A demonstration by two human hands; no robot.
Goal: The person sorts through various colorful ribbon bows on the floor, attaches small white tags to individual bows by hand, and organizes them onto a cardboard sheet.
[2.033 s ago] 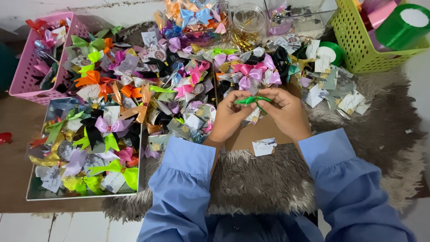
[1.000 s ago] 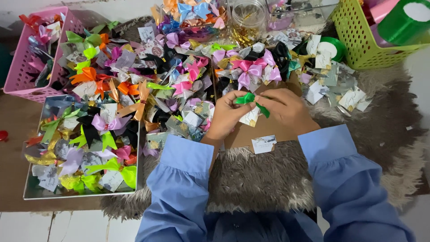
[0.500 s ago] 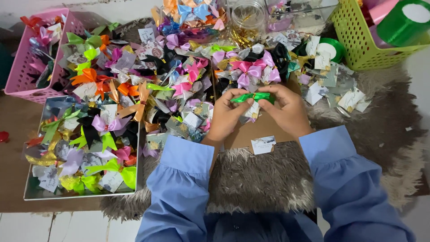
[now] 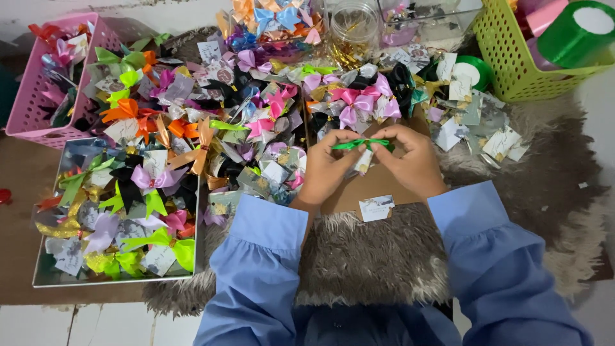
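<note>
A small green ribbon bow [image 4: 362, 143] is stretched flat between both hands, over a little white card. My left hand [image 4: 327, 168] pinches the bow's left end with thumb and fingers. My right hand [image 4: 411, 160] pinches its right end. Both hands hover above a brown cardboard sheet [image 4: 355, 192] lying on a grey furry mat [image 4: 378, 263]. Another small white printed card [image 4: 377, 208] rests on the cardboard just below the hands. Blue sleeves cover both forearms.
A heap of coloured ribbon bows [image 4: 256, 109] on cards fills the middle and left. A clear tray [image 4: 45, 275] at the left holds more bows. A pink basket [image 4: 25, 109] stands far left, a yellow-green basket [image 4: 506, 57] with a green ribbon roll [image 4: 576, 32] far right, a glass jar [image 4: 352, 25] behind.
The hands turned and worked the green bow from a bunched shape to a flat, stretched one. They stayed over the cardboard, shifting only slightly.
</note>
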